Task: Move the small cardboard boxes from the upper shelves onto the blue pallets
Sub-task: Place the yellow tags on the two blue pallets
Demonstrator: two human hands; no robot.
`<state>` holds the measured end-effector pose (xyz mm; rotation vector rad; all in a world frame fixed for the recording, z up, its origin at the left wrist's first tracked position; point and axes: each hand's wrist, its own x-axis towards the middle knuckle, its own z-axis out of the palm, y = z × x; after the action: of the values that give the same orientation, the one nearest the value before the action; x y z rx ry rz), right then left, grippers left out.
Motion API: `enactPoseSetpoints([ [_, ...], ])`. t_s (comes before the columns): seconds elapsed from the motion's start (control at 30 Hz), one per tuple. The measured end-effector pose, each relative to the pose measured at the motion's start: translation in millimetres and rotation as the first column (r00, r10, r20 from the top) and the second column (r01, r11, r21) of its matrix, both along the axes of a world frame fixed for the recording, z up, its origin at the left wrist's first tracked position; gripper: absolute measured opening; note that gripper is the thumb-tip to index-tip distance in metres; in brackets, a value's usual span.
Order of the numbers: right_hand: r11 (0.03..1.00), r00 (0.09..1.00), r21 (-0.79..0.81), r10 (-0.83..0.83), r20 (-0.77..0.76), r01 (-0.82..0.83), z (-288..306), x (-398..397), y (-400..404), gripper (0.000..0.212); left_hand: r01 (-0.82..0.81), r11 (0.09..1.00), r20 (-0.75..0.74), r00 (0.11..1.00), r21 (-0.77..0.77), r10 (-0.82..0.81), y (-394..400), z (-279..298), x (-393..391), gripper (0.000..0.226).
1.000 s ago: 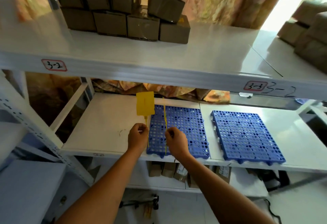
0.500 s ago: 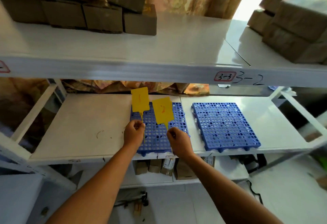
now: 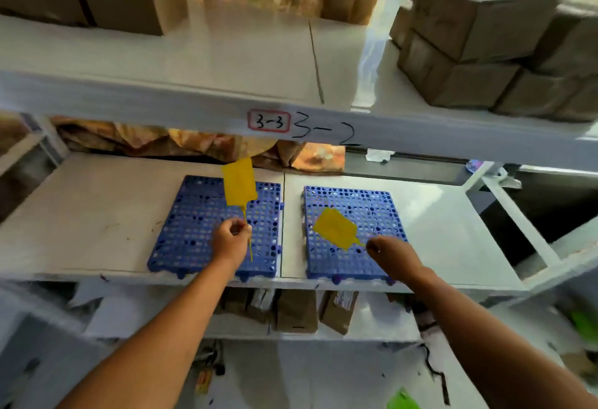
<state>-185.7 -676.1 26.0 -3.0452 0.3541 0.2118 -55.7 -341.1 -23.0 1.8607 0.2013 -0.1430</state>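
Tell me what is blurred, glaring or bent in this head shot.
Head view: motion blur smears the cardboard boxes and the floor clutter at the bottom; the right-hand yellow tag is soft, the blue pallets are fairly crisp. Daylight blows out the top right corner, and the upper shelf shows pale sheen. The wide-angle lens bows the shelf edges.

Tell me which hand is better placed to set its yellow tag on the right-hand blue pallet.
Right. The right hand pinches a yellow tag directly over the right pallet. The left hand holds its tag upright over the left pallet.
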Motion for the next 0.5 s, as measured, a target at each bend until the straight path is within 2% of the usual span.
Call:
enactPoseSetpoints([
  [0.2,0.968,0.975,-0.182,0.138,-0.177,-0.17,-12.9,-22.4,-78.9,0.022,-0.136,0.988,-0.035,0.99,-0.071,0.133,-60.9,-9.4,-50.8,0.003],
  [0.5,0.926,0.928,-0.126,0.335,-0.163,-0.356,-24.5,-10.2,-89.5,0.027,-0.184,0.983,-0.082,0.98,-0.02,0.181,-92.7,-6.5,-78.9,0.01],
])
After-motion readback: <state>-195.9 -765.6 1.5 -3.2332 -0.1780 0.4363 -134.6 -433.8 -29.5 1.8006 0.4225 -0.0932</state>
